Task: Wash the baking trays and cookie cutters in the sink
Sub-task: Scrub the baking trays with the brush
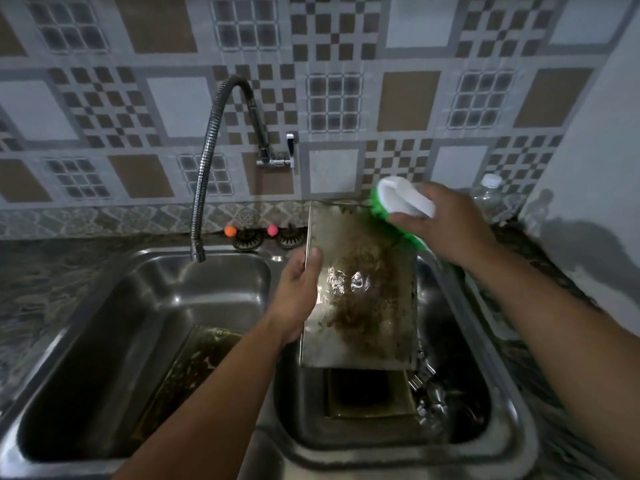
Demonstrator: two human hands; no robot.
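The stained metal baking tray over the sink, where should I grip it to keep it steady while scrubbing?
Grip the stained metal baking tray by its raised left rim, coming from the left, as the left hand does; that leaves the dirty face open to the green-bristled brush.

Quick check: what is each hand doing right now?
Left hand: grips the baking tray by its left edge.
Right hand: holds the green-and-white scrub brush at the tray's top corner.

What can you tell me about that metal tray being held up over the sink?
The rectangular shiny metal baking tray has a shallow raised rim and brown baked-on grime across its middle. It stands tilted over the right sink basin. The left hand grips its left edge; the green-bristled white scrubbing brush in the right hand meets its top right corner.
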